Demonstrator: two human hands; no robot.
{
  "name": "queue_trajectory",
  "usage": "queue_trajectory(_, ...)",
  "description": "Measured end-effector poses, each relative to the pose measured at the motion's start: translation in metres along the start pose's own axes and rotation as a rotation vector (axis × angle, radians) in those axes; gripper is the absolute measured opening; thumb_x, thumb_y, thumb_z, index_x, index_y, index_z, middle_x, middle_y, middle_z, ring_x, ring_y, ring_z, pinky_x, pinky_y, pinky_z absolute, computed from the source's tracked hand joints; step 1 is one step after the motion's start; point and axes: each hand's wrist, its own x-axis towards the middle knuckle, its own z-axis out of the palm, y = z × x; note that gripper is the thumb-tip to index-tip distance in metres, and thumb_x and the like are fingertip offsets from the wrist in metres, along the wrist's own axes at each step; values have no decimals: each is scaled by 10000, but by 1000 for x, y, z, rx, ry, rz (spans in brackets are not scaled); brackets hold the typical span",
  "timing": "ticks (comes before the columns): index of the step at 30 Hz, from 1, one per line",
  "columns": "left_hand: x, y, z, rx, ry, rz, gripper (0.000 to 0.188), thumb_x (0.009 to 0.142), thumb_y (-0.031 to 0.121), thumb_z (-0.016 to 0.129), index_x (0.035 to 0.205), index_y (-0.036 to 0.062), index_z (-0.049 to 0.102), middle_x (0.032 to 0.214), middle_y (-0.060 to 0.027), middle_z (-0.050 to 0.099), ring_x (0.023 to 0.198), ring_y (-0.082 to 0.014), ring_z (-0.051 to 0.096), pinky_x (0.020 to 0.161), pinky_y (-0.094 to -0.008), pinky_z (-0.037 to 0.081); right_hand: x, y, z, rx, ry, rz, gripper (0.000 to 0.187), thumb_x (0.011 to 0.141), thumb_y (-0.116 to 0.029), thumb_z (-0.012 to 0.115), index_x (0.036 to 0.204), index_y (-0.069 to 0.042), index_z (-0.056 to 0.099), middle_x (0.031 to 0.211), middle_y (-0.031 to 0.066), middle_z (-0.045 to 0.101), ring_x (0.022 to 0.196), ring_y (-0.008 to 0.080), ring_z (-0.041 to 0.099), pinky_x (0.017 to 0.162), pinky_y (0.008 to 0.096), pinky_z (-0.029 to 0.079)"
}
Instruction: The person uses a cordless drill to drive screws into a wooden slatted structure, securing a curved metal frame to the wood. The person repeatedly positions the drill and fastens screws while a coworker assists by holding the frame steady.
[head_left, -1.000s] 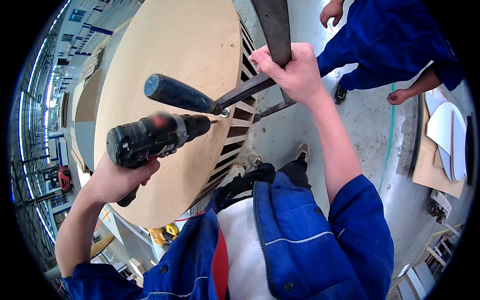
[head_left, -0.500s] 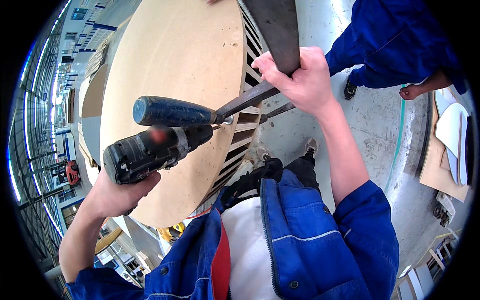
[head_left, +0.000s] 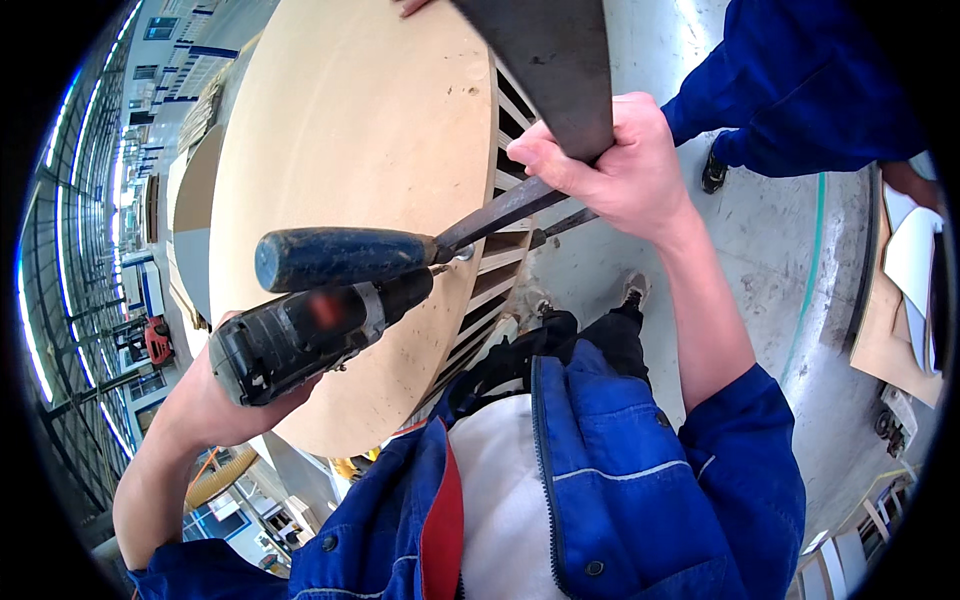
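Note:
My left hand (head_left: 225, 405) is wrapped round the grip of a black cordless drill (head_left: 300, 340), its fingers partly hidden behind the tool. The drill's nose points right, over the edge of a large round wooden panel (head_left: 350, 130). Closed round the steel rail of a bar clamp (head_left: 560, 70) is my right hand (head_left: 630, 165). The clamp's arm runs down-left to a worn blue handle (head_left: 345, 260), which lies just above the drill. A small silver clamp pad shows by the panel's rim, and a lower jaw reaches under it.
Pale slats (head_left: 485, 290) stand under the panel's rim. A co-worker in blue workwear (head_left: 800, 90) stands at the upper right; a person's fingers (head_left: 412, 6) touch the panel's far edge. Board offcuts (head_left: 910, 270) lie far right. A red vehicle (head_left: 158, 340) stands far left.
The clamp's blue handle and the drill have shifted slightly lower in view. More of the fingers at the panel's far edge shows. The co-worker's hand at the right has moved outward.

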Motion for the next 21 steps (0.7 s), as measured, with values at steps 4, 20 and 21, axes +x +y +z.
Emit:
queue_trajectory(4, 3, -3, -6, 133, 60, 13, 449, 784, 144, 870, 1184, 72, 680, 1070, -121, 706, 1031, -231, 657, 924, -391, 498, -1, 1, -2, -67, 5, -53, 209, 871, -181, 849, 787, -8, 769, 542, 28, 595, 479, 79, 499, 458, 259, 381)
queue_trajectory(20, 41, 33, -40, 398, -39, 137, 302, 729, 266, 796, 832, -8, 724, 728, -155, 685, 636, -293, 661, 655, -340, 523, -6, 1, 4, -22, 63, 36, 145, 745, -110, 810, 762, 2, 718, 597, 149, 601, 505, 289, 550, 532, 335, 476)
queue_trajectory(21, 42, 32, -44, 443, -43, 131, 286, 724, 265, 793, 782, 1, 702, 687, -146, 660, 595, -292, 635, 621, -342, 504, -6, 1, 3, -22, 62, 43, 155, 743, -114, 812, 755, 4, 713, 596, 150, 601, 509, 297, 558, 536, 337, 478)
